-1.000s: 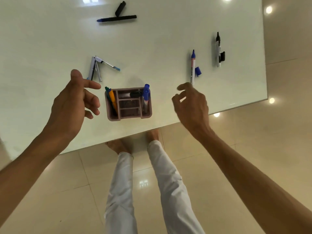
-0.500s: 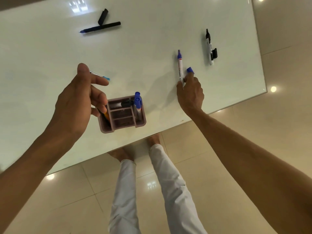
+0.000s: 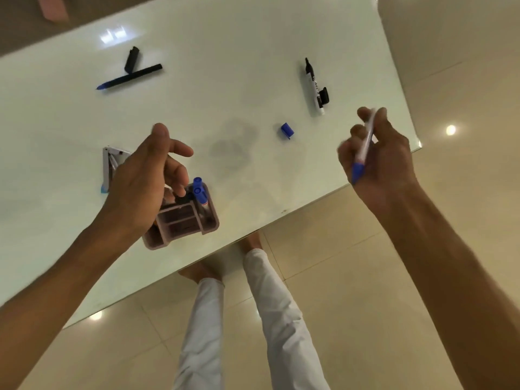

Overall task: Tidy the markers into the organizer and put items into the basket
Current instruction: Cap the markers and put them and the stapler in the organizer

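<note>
Right hand [image 3: 377,153] now off desk [image 3: 253,38], blue whiteboard marker [image 3: 363,147] lifted with it; half a second ago marker lay flat under fingertips. Fingers curled round barrel, uncapped blue tip pointing down-left. Blue cap [image 3: 287,130] left on desk, well apart from hand. Left hand [image 3: 146,181] hovers over pink organizer [image 3: 183,223], fingers loosely spread, holding nothing. Capped blue markers [image 3: 199,190] upright in organizer's right compartment. Black marker [image 3: 315,85] with loose cap [image 3: 324,95] just beside it, far right. Black pen [image 3: 129,77], cap off, far left. Pink basket [image 3: 53,8] beyond far edge.
</note>
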`<control>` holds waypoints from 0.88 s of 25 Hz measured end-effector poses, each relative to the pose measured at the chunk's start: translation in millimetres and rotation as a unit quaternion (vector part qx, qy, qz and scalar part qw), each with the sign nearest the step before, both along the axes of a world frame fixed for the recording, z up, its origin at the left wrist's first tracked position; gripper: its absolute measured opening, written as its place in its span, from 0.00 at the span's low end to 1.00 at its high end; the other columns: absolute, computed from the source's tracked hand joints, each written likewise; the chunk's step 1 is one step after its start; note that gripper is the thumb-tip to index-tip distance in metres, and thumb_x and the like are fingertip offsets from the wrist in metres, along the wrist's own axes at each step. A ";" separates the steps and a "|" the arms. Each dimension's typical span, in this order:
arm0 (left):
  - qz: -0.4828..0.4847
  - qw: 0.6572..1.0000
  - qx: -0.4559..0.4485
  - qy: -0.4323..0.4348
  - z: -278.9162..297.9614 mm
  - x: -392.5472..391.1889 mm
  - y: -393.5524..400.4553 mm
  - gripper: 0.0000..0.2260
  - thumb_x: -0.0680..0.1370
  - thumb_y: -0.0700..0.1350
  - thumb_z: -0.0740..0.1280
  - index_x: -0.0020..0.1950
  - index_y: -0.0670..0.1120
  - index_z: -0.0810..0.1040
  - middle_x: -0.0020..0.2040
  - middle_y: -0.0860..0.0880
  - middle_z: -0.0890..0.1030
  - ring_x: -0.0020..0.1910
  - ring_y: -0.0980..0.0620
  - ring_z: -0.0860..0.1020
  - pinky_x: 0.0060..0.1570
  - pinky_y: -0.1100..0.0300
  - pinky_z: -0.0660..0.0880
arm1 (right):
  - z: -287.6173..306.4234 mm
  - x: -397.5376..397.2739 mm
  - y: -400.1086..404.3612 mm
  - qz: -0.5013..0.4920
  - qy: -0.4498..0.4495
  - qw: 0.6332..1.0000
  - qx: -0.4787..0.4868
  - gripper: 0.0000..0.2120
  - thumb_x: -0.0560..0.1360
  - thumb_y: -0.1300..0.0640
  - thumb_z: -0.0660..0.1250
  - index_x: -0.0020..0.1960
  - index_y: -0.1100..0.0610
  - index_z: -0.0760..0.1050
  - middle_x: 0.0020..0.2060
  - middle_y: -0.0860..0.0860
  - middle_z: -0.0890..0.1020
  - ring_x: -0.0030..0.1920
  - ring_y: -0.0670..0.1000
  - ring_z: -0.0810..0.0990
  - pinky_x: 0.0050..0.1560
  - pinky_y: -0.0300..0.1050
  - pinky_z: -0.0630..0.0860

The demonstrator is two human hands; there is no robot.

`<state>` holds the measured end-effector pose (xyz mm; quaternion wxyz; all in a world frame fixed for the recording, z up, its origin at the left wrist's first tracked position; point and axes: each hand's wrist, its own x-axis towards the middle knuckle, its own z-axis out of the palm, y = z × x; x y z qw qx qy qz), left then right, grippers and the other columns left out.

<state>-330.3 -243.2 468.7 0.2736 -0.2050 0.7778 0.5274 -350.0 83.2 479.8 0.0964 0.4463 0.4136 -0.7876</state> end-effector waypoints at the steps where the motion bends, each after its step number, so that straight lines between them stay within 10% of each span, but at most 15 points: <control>1: -0.038 0.999 -0.012 -0.001 -5.3 -7.0 11.1 0.25 0.86 0.64 0.50 0.59 0.50 0.79 0.37 0.53 0.82 0.39 0.53 0.82 0.44 0.56 0.77 | -1.1 -1.7 6.8 0.013 -0.034 0.999 0.007 0.13 0.82 0.44 0.69 0.54 0.54 0.76 0.31 0.46 0.69 0.27 0.44 0.67 0.25 0.36 0.71; 3: -0.134 0.990 -0.036 -0.005 -18.6 -20.9 31.3 0.21 0.84 0.66 0.55 0.58 0.52 0.78 0.42 0.52 0.84 0.43 0.52 0.83 0.48 0.54 0.78 | -2.4 -1.5 7.7 0.049 -0.077 0.996 0.013 0.15 0.79 0.44 0.71 0.43 0.53 0.74 0.27 0.45 0.61 0.24 0.44 0.56 0.19 0.36 0.58; 5: -0.242 0.967 -0.082 -0.005 -42.4 -35.2 56.8 0.19 0.83 0.66 0.60 0.60 0.52 0.76 0.47 0.52 0.84 0.47 0.50 0.83 0.51 0.51 0.79 | -3.4 2.0 9.5 0.044 -0.094 0.994 -0.014 0.18 0.81 0.48 0.68 0.36 0.55 0.72 0.25 0.47 0.65 0.23 0.46 0.65 0.23 0.36 0.68; 14: -0.494 0.822 -0.236 0.158 -134.0 -77.3 170.5 0.27 0.82 0.56 0.68 0.79 0.57 0.65 0.71 0.41 0.65 0.65 0.38 0.70 0.53 0.41 0.81 | -11.4 47.2 36.9 -0.078 0.002 0.993 -0.088 0.14 0.84 0.54 0.66 0.51 0.62 0.86 0.46 0.58 0.88 0.35 0.49 0.85 0.39 0.42 0.85; 18: -0.445 0.856 -0.208 0.164 -145.1 -85.8 183.9 0.10 0.84 0.49 0.65 0.63 0.47 0.74 0.57 0.47 0.73 0.50 0.46 0.76 0.43 0.50 0.76 | -17.5 62.3 53.4 -0.129 -0.023 0.985 -0.111 0.19 0.84 0.54 0.62 0.51 0.68 0.84 0.48 0.62 0.86 0.38 0.54 0.87 0.40 0.42 0.86; 22: -0.496 0.789 -0.271 0.241 -140.2 -73.0 183.8 0.03 0.82 0.37 0.64 0.52 0.42 0.70 0.51 0.40 0.70 0.38 0.41 0.70 0.36 0.48 0.73 | -21.3 70.5 58.7 -0.033 -0.030 0.998 -0.048 0.24 0.86 0.48 0.58 0.59 0.65 0.84 0.40 0.59 0.85 0.33 0.52 0.85 0.35 0.39 0.84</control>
